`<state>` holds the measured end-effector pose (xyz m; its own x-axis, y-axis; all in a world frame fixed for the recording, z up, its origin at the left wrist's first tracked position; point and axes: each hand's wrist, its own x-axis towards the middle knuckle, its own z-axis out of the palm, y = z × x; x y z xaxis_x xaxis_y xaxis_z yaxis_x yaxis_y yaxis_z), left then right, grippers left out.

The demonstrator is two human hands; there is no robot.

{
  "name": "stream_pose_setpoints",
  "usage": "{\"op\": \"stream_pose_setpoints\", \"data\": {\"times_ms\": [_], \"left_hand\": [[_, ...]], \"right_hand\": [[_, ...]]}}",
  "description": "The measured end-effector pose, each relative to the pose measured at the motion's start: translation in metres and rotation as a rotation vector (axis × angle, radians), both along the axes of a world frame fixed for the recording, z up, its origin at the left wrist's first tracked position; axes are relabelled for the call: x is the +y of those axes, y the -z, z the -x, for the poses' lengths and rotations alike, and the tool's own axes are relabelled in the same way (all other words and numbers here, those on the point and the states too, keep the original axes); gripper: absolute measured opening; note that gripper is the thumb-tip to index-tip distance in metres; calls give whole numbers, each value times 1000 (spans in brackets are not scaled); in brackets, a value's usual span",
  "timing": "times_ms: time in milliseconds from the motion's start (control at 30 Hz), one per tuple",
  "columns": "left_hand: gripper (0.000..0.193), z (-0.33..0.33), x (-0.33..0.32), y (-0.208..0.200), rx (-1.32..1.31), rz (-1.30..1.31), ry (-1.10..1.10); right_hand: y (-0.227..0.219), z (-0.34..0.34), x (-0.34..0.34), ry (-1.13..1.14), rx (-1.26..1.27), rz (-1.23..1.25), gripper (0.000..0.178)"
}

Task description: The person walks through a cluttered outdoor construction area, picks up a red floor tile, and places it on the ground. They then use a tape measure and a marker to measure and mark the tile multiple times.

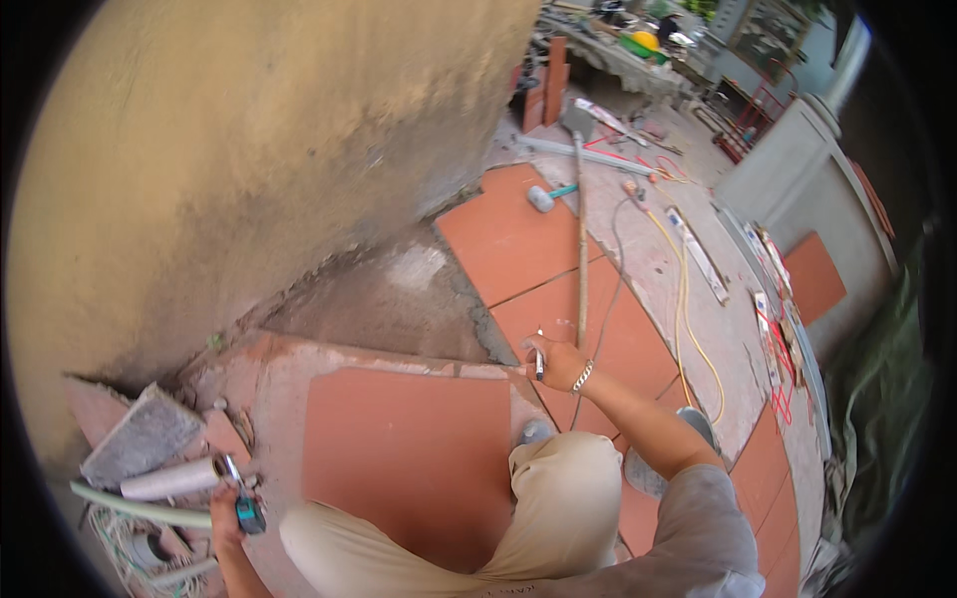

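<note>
My left hand (228, 518), at the lower left, is closed around a teal and black tape measure (250, 514); a short piece of its metal blade sticks out. Between the fingers of my right hand (560, 363) is a slim white and dark pen (539, 355), held upright over the edge of the laid tiles. A large loose terracotta tile (407, 439) lies flat in front of my knees. Beyond it is a bare, triangular patch of grey-brown floor (384, 299) between the wall and the laid terracotta tiles (518, 234).
A stained yellow wall (259, 140) bounds the left. A white-headed mallet (541, 198) and a long-handled tool (582, 239) rest on the tiles. Yellow cable (684, 289) runs at right. Broken slabs (145, 434), a pale roll (171, 478) and a hose (150, 509) crowd the lower left.
</note>
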<state>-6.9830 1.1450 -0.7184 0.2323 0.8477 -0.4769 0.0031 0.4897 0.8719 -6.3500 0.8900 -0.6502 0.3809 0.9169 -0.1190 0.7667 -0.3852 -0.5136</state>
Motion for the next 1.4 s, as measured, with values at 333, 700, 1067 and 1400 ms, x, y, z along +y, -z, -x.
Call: {"op": "stream_pose_setpoints", "data": {"times_ms": [333,700,1067,1400], "left_hand": [[20,-121,54,-23,178,95,230],[71,-64,-75,90,95,524,-710],[68,-91,-310,171,644,816,-801],[87,-189,-344,157,782,914,-574]], "right_hand": [[216,-13,37,-290,-101,43,62],[229,-7,41,-395,-17,-21,70],[233,-5,28,-319,50,145,74],[231,-3,33,-307,47,108,69]]}}
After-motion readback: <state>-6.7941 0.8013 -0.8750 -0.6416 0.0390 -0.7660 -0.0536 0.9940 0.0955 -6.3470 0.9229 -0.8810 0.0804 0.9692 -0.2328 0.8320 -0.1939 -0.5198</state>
